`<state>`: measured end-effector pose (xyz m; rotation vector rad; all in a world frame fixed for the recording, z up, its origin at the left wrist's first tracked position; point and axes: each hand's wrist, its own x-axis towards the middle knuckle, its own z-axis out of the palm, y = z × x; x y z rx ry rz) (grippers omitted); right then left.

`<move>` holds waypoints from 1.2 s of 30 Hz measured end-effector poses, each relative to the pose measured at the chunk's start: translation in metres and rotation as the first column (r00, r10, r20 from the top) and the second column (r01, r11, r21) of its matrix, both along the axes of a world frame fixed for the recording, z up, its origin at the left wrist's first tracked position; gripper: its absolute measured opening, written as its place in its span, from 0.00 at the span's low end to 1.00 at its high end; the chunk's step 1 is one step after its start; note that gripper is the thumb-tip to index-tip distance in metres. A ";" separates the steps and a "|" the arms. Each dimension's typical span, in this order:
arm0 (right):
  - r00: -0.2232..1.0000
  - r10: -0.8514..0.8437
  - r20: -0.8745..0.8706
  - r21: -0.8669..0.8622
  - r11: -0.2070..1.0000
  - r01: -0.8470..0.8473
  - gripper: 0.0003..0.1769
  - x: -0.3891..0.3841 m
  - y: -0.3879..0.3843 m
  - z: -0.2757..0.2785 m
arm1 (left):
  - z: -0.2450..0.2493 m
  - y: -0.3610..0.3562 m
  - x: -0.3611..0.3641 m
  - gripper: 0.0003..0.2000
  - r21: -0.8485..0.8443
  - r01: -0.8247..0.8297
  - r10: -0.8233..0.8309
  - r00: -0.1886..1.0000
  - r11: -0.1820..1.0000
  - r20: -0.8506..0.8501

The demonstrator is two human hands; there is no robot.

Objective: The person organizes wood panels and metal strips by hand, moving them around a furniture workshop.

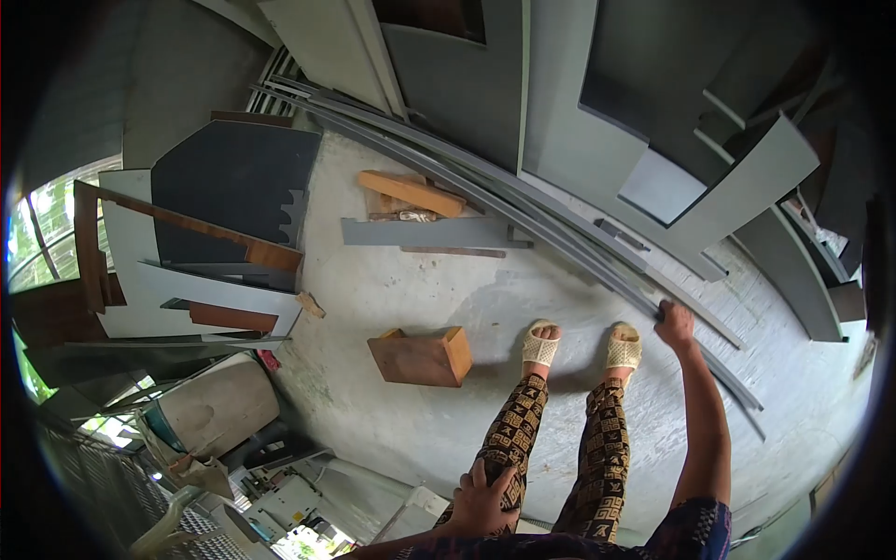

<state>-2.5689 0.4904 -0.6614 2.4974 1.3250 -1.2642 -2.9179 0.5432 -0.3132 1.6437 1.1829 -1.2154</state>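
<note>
The left hand (481, 499) rested, fingers spread, on a patterned trouser leg (518, 420); the right hand (675, 327) was closed on long gray strips (560, 238) slanting across the floor (373, 299), beyond a wooden box (420, 359).

The right hand (675, 325) grips long grey strips (560, 243).

A workshop or storeroom, by the look of it, with long grey strips (560, 245) running to the right hand (676, 327), big grey panels (569, 103) crowding beyond, cut boards (224, 187) piled away to the left hand's (483, 499) left, and bare, scuffed floor (373, 411) between!
</note>
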 end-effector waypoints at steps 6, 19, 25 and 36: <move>0.538 -0.389 -0.748 -0.418 0.905 0.073 0.17 0.019 0.010 0.142 | 0.001 -0.005 -0.011 0.43 0.039 0.021 -0.021 1.000 0.999 0.022; 0.834 -0.195 -0.516 -0.264 0.963 0.062 0.22 -0.020 -0.029 0.438 | -0.085 0.011 -0.059 0.39 -0.468 -0.571 0.664 0.746 0.675 0.047; 0.992 0.112 -0.051 -0.069 0.991 -0.115 0.17 -0.029 -0.044 0.577 | 0.032 0.155 0.065 0.44 -0.704 -0.687 0.954 -0.297 -0.182 0.043; 0.981 -0.048 0.186 0.280 0.960 -0.006 0.10 -0.070 -0.133 0.673 | 0.069 0.172 0.104 0.09 -0.882 -0.318 0.794 -0.601 -0.347 -0.096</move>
